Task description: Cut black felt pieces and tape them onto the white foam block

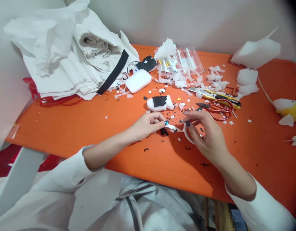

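Between thumb and fingers, my left hand (152, 124) pinches one end of a narrow white strip (172, 127), perhaps tape or its backing. The other part of the strip curls under the fingers of my right hand (205, 133), which pinch it with the thumb. Just beyond my left hand lies a white foam piece (149, 104) with a ragged black patch (160, 101) on top. A small black scrap (163, 132) is on the table below my left fingertips, partly hidden.
Red-handled scissors (221, 110) and a yellow utility knife (221, 98) lie right of centre. Behind are a clear case of markers (196, 59), a white foam block (138, 81) and a large white sheet stack (73, 69). A yellow-and-white fish shape (289, 109) is at right. Scraps litter the orange table (73, 128).
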A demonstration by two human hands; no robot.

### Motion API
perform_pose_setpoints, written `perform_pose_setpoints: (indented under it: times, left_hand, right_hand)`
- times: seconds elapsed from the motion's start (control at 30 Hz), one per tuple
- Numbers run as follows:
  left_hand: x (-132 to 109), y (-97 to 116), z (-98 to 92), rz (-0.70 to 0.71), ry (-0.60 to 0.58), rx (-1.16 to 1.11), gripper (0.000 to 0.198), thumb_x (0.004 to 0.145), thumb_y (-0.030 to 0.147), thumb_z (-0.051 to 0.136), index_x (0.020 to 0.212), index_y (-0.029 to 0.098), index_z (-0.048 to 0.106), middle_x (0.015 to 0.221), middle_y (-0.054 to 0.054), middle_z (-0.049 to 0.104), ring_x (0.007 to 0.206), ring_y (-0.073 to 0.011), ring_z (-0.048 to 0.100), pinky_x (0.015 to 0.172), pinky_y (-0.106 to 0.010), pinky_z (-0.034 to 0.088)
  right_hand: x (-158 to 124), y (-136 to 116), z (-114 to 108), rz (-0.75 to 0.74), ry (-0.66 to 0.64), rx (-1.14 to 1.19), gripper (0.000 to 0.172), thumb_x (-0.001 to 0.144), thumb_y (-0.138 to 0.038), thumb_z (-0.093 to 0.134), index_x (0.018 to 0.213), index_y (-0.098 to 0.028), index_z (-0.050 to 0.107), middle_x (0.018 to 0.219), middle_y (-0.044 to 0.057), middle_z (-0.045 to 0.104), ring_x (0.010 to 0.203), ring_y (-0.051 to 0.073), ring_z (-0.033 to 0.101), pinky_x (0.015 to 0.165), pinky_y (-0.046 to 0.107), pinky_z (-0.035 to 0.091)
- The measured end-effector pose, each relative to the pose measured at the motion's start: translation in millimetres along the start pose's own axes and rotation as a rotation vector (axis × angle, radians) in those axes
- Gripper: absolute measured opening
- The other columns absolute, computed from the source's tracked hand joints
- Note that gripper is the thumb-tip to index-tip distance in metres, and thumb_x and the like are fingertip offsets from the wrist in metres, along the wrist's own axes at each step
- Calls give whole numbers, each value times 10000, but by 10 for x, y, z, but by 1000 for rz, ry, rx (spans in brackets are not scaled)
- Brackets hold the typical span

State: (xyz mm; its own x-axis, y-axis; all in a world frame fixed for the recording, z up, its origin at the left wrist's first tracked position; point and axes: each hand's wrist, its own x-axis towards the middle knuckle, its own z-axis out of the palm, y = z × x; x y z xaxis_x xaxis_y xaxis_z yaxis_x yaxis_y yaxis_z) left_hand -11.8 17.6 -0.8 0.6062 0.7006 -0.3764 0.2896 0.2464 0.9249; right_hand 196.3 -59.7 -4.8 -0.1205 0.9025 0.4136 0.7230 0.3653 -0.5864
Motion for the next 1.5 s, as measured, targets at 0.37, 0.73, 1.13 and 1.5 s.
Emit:
perform_pose_setpoints:
  times: [0.37,0.73,1.13,1.5]
  left_hand:
    - [1,-32,-21,90,13,92,154,851,295,597,821,144,589,751,8,611,568,-53,516,507,-154,395]
    - [-24,-13,-25,-25,-30,94,176,873,340,562,811,179,530,479,80,494,365,-49,410,360,-145,304]
    - [-20,-54,-35,-20,-36,101,185,867,345,571,805,176,531,468,84,486,365,-47,388,374,-150,294]
    - [-15,-34,-31,-37,-37,100,155,857,313,565,795,175,533,470,79,485,386,-52,411,371,-142,302]
  right_hand:
    - [5,44,9,-62,-181,-7,222,871,-162,624,1072,-239,568,1024,82,606,956,238,585,816,392,497]
    - [-25,100,66,-145,-159,-46,147,886,-157,600,942,-259,692,943,64,602,838,197,572,724,353,491]
    - [-7,13,-8,-168,-287,-52,144,935,-182,527,986,-223,656,924,72,643,847,205,578,731,357,445]
    - [-11,-3,21,-307,-187,-268,71,914,-192,585,912,-231,644,843,46,697,788,205,595,662,354,401]
